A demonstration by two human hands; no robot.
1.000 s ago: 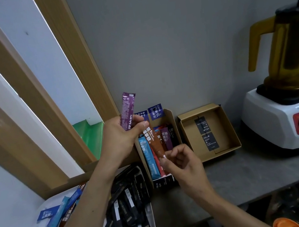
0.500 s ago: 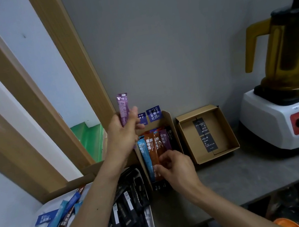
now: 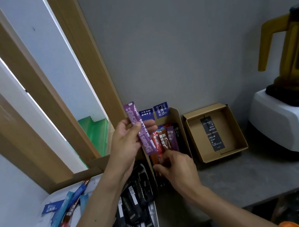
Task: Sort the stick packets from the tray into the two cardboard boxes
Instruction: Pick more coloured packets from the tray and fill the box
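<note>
The two cardboard boxes (image 3: pixel 215 131) at the centre are brown, matt cardboard. The purple stick packet (image 3: pixel 139 129) looks like glossy foil. The tray (image 3: pixel 97 184) at lower left is smooth white plastic. The counter (image 3: pixel 245 176) is grey, matt and stone-like. The frame (image 3: pixel 24 79) at upper left is light wood.

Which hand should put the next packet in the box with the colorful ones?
Probably the left hand: it already holds a purple packet up beside the full box. The right hand is busy on the packets inside it.
</note>
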